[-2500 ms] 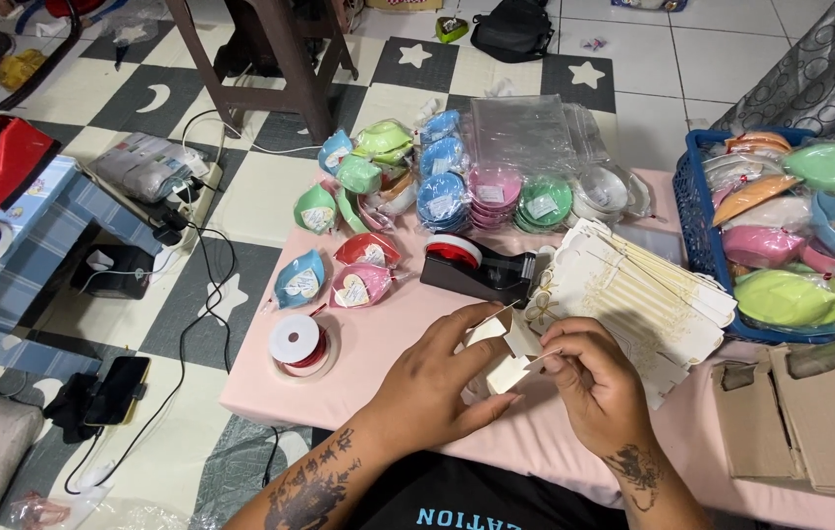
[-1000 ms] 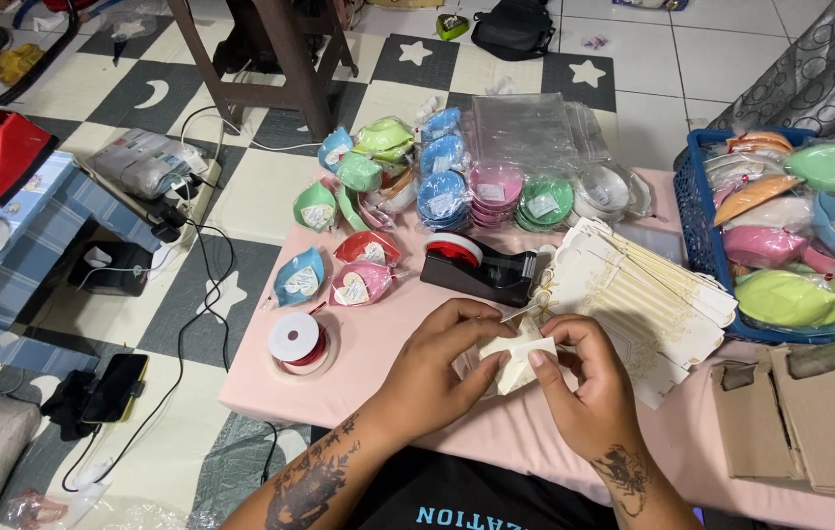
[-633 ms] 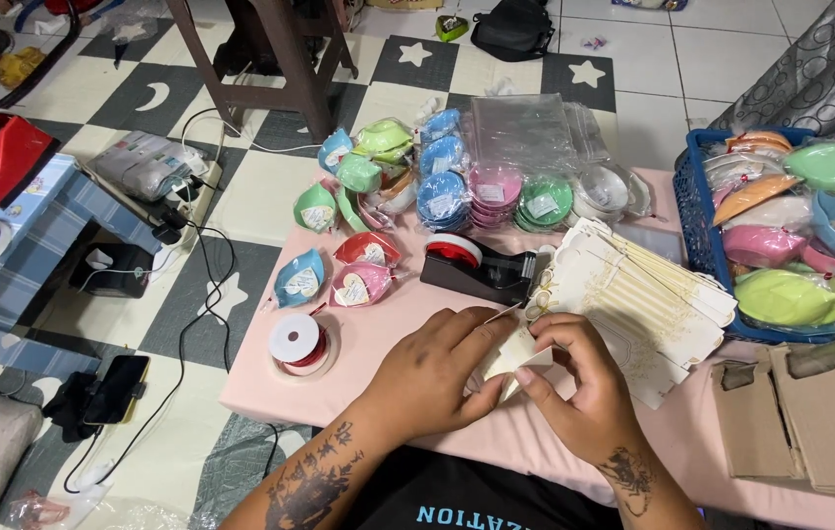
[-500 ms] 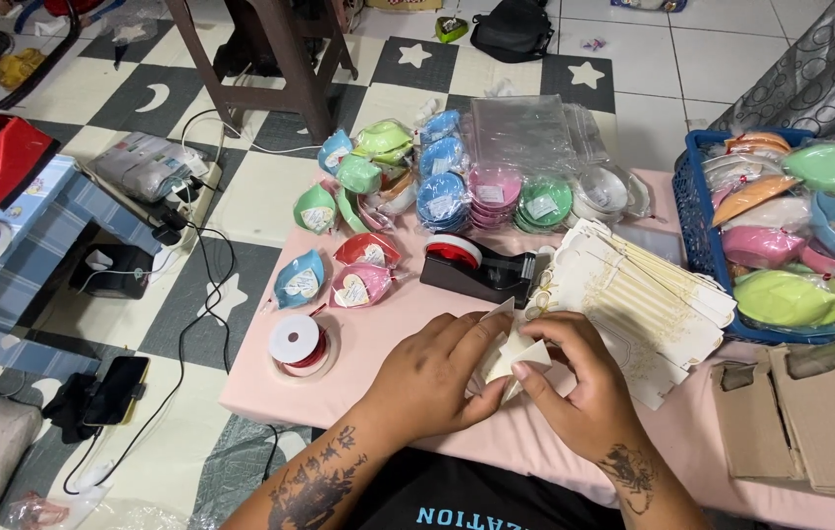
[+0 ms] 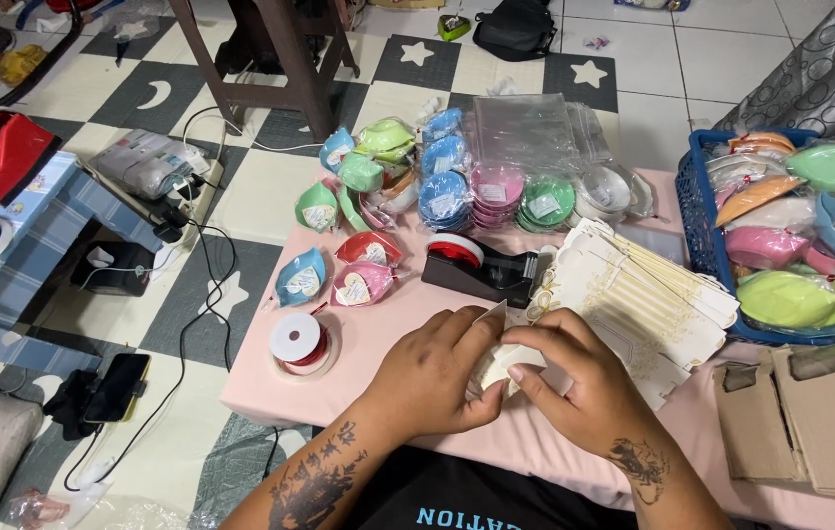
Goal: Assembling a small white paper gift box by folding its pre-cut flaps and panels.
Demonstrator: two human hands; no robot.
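Cream paper box (image 5: 498, 355) is pinched between both closed hands, left (image 5: 434, 373) and right (image 5: 584, 388).

A home floor turned craft workspace: a low pink-covered counter (image 5: 378, 339) stands on checkered star-and-moon play mats (image 5: 241, 186), crowded with wrapped coloured favours (image 5: 457, 182), a black tape dispenser (image 5: 481, 270), ribbon spool (image 5: 299, 339) and stacked flat paper boxes (image 5: 633, 290).

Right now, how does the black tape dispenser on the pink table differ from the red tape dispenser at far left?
The black tape dispenser sits on the pink table just beyond both hands; the red tape dispenser stands on a blue checked surface, out of their reach. The black one carries a red roll, the red one a pale roll. Both are loaded desk dispensers.
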